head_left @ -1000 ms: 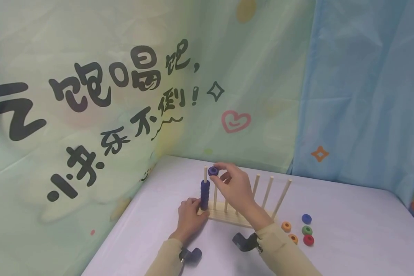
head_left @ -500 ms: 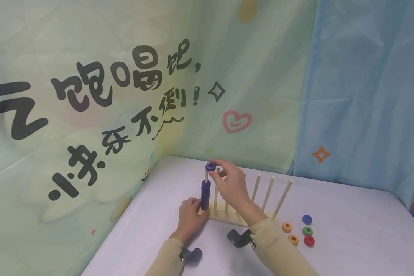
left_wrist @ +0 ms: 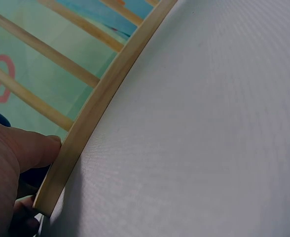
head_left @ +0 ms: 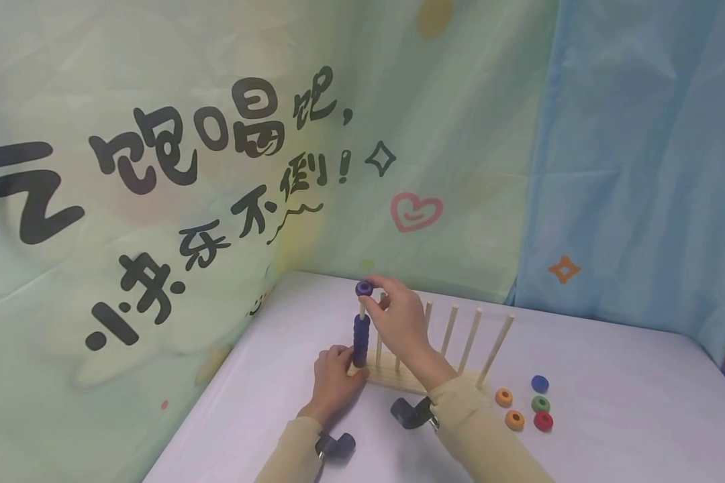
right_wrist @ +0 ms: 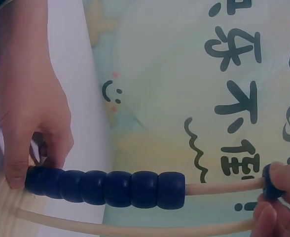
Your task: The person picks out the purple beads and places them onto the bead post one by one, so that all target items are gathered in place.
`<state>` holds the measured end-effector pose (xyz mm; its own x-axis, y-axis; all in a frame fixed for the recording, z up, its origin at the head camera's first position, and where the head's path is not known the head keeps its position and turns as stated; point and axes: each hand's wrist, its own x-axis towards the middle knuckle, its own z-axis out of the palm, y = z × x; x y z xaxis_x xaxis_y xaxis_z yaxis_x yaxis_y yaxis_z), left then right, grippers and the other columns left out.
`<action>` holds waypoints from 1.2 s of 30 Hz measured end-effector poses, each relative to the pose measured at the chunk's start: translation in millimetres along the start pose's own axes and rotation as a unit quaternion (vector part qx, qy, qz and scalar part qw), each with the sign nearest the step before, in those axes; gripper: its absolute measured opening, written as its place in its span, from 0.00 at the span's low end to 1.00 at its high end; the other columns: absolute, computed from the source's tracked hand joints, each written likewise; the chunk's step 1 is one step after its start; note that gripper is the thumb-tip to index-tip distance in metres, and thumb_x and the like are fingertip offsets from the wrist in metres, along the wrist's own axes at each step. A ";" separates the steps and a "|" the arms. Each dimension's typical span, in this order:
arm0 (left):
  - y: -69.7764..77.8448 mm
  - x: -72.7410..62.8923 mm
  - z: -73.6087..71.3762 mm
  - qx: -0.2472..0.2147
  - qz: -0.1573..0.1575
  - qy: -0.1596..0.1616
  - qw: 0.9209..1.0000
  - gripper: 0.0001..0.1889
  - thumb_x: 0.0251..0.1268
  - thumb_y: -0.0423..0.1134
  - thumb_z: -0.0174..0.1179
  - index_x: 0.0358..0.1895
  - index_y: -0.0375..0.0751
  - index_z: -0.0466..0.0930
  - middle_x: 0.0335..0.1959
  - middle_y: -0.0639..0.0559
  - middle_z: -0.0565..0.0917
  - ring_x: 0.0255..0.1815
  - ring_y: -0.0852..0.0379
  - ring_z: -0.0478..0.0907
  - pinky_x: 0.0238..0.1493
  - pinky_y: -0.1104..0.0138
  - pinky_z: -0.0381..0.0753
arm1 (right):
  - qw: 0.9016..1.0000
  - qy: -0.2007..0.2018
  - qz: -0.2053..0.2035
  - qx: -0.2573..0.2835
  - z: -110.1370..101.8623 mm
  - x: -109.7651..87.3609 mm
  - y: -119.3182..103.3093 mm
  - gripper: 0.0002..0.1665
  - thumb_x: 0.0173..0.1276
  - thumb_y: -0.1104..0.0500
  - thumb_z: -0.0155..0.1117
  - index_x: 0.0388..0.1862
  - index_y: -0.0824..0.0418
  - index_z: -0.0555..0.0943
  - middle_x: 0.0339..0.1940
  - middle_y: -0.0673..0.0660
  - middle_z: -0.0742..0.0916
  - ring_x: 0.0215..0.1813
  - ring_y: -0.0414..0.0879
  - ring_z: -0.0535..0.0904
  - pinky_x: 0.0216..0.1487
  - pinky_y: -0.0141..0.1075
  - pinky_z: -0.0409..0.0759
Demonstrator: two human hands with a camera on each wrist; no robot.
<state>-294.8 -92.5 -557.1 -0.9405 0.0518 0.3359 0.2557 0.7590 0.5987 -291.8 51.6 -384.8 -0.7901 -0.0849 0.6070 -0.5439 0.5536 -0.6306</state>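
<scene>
In the head view, the right hand pinches a dark blue bead between thumb and fingertips. The bead sits at the top of the leftmost wooden peg, whose bare upper part shows below it in the right wrist view. Lower on that peg is a stack of several dark blue beads, reaching down to the base. The left hand grips the left end of the wooden base, thumb against its front edge. Its other fingers are mostly hidden behind the base and the stack.
More wooden pegs rise from the base to the right, without beads. Right of the rack lie loose beads on the white-covered table: one blue, one green, one red and two orange. A printed curtain hangs behind.
The right hand has carried the dark blue bead leftward and slightly up, from beside the leftmost peg to that peg's top. The left hand has stayed at the base's end.
</scene>
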 end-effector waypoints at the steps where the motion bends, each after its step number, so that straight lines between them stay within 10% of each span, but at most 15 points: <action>1: -0.1 -0.2 0.1 0.001 0.002 0.001 1.000 0.26 0.54 0.47 0.66 0.54 0.36 0.82 0.40 0.51 0.77 0.43 0.52 0.68 0.47 0.55 0.65 | 1.000 -0.004 0.003 -0.004 0.0 0.1 -0.7 0.18 0.61 0.59 0.71 0.52 0.57 0.84 0.42 0.50 0.86 0.24 0.40 0.76 0.21 0.33 0.70; 21: 1.5 -1.8 0.8 0.001 0.001 0.004 1.000 0.25 0.54 0.46 0.67 0.54 0.37 0.83 0.39 0.51 0.77 0.43 0.52 0.67 0.46 0.55 0.64 | 0.999 -0.013 0.031 -0.026 1.5 -4.2 -0.2 0.17 0.64 0.54 0.70 0.50 0.56 0.84 0.43 0.49 0.86 0.23 0.38 0.71 0.21 0.33 0.69; 36: 0.7 -1.2 1.7 0.015 0.022 0.024 0.999 0.25 0.52 0.46 0.67 0.53 0.37 0.83 0.39 0.49 0.78 0.43 0.49 0.70 0.47 0.53 0.66 | 0.996 0.006 -0.088 0.023 -13.6 -32.6 -11.1 0.13 0.61 0.64 0.69 0.46 0.60 0.84 0.43 0.53 0.86 0.25 0.38 0.79 0.22 0.28 0.73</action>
<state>-293.8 -90.9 -558.3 -0.9165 0.0548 0.3962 0.2891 0.7753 0.5615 -256.2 59.4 -391.0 -0.6781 -0.1682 0.7154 -0.6864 0.4928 -0.5348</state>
